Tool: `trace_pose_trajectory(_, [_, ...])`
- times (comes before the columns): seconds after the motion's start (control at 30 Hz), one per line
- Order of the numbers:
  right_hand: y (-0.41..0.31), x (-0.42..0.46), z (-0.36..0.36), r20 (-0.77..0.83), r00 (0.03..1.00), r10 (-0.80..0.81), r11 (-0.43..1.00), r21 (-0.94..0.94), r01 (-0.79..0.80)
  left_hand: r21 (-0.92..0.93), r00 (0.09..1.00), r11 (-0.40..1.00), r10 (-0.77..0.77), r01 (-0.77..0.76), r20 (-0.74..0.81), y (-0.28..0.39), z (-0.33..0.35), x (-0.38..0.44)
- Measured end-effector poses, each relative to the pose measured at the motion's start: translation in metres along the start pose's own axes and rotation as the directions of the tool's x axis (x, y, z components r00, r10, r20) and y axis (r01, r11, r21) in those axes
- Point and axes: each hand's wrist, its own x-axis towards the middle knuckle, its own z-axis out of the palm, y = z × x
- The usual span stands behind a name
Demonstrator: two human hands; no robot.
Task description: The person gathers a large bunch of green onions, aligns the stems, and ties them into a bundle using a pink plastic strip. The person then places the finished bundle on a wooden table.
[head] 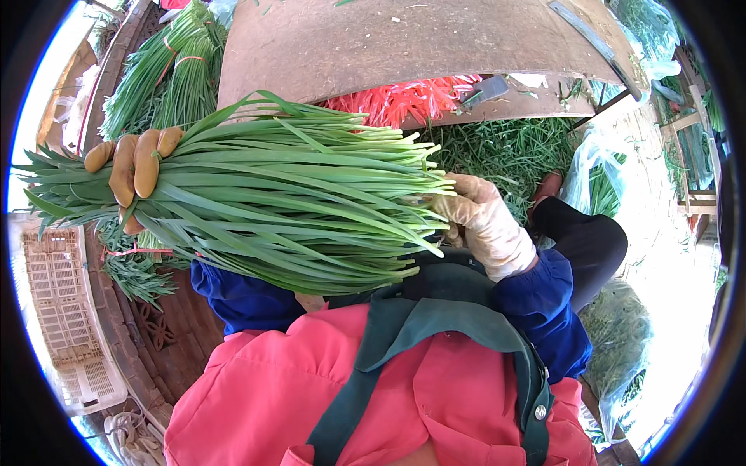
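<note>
A large loose bunch of long green leaves, like garlic chives (280, 192), lies sideways in front of my chest. My left hand (137, 169), in an orange-tan rubber glove, is closed around the leafy end at the left. At the pale cut ends on the right is my right hand (481, 218), in a stained whitish glove; its fingers touch the stalks, partly hidden behind them. Above the bunch stands a wooden board table (373, 46), with red plastic ties (402, 102) heaped beneath its near edge.
Tied green bunches (189, 76) lie at upper left, a plastic crate (61, 291) at lower left. A long metal blade or bar (583, 35) rests on the table's right. Loose green trimmings (501, 157) and clear plastic bags of greens (618, 332) lie to the right.
</note>
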Motion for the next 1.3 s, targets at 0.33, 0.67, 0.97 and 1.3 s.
trace_pose_trajectory(0.33, [0.022, 0.023, 0.023, -0.122, 0.986, -0.114, 0.979, 0.153, 0.133, -0.011, 1.0, 1.0, 0.021, -0.021, -0.016, -0.01, 0.009, 0.007])
trace_pose_trajectory(0.67, [0.032, 0.017, 0.029, -0.109, 0.988, -0.11, 0.955, 0.266, 0.135, 0.013, 0.997, 0.999, -0.048, 0.048, 0.068, 0.002, 0.0, 0.009])
trace_pose_trajectory(0.97, [0.033, 0.015, 0.04, -0.245, 0.9, -0.36, 0.917, 0.084, 0.39, -0.041, 0.998, 0.999, -0.023, 0.025, 0.061, -0.006, 0.0, 0.007])
trace_pose_trajectory(1.3, [0.047, 0.015, -0.022, -0.313, 0.672, -0.671, 0.658, -0.669, 0.346, -0.053, 1.0, 0.998, 0.015, -0.016, -0.025, -0.009, 0.002, 0.005])
